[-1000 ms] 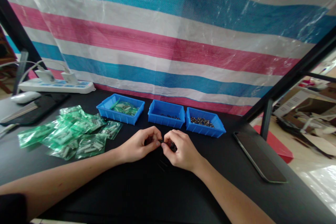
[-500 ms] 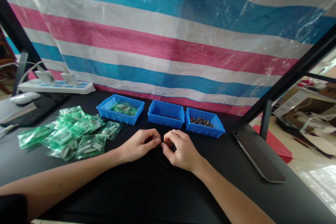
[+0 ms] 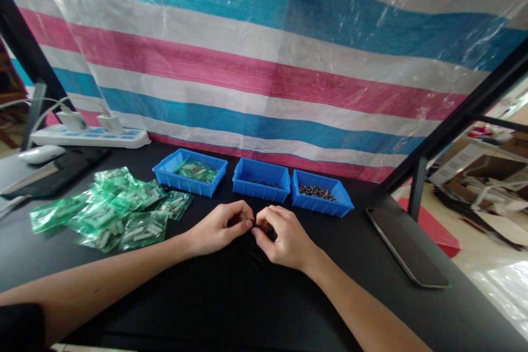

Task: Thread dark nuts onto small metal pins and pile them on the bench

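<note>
Little change over the last second: left hand (image 3: 218,228) and right hand (image 3: 284,236) stay fingertip to fingertip at table centre, only regripping slightly, so the fiddly joining work appears to be ongoing. Both are curled, pinching a small dark part (image 3: 270,231) between them; most of it is hidden in the right hand. It sits just near of the middle blue bin (image 3: 260,182), with green packets (image 3: 115,209) left and a phone (image 3: 406,247) right.

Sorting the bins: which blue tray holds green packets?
The leftmost blue tray, nearest the packet pile; the other two hold only small dark parts.
</note>
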Tool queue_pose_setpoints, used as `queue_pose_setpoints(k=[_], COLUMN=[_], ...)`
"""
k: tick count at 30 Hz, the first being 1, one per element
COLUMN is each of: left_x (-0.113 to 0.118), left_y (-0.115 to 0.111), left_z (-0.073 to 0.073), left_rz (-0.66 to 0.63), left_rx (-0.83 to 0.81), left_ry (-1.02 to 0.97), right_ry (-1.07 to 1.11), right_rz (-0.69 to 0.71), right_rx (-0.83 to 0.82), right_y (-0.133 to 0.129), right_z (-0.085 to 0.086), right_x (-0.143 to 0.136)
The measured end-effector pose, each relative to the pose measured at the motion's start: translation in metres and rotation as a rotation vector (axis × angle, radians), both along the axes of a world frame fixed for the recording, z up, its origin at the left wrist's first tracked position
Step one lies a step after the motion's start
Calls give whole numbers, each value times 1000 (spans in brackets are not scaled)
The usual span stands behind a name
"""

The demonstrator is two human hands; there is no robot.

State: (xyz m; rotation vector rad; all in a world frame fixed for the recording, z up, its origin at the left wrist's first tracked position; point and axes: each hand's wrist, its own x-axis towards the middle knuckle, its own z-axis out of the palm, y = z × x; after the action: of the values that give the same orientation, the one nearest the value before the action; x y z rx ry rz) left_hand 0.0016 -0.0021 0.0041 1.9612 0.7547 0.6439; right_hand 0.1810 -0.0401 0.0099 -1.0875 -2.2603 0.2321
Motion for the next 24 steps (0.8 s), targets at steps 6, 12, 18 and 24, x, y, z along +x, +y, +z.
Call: queue_pose_setpoints(k=[6, 12, 18, 24], left_x=[0, -1, 1, 1], left_y=[0, 0, 0, 0], left_z=[-3, -7, -3, 2], left_rz=[-13, -28, 2, 10], left_rx=[-5, 6, 4, 23], left_ry=[-34, -68, -6, 97], right_ry=[8, 13, 10, -2], right_rz=[1, -5, -15, -30], right_rx=[-16, -11, 15, 47], right_y=[0, 1, 1, 2], right_z=[-1, 0, 0, -2], right_x=[0, 0, 0, 0])
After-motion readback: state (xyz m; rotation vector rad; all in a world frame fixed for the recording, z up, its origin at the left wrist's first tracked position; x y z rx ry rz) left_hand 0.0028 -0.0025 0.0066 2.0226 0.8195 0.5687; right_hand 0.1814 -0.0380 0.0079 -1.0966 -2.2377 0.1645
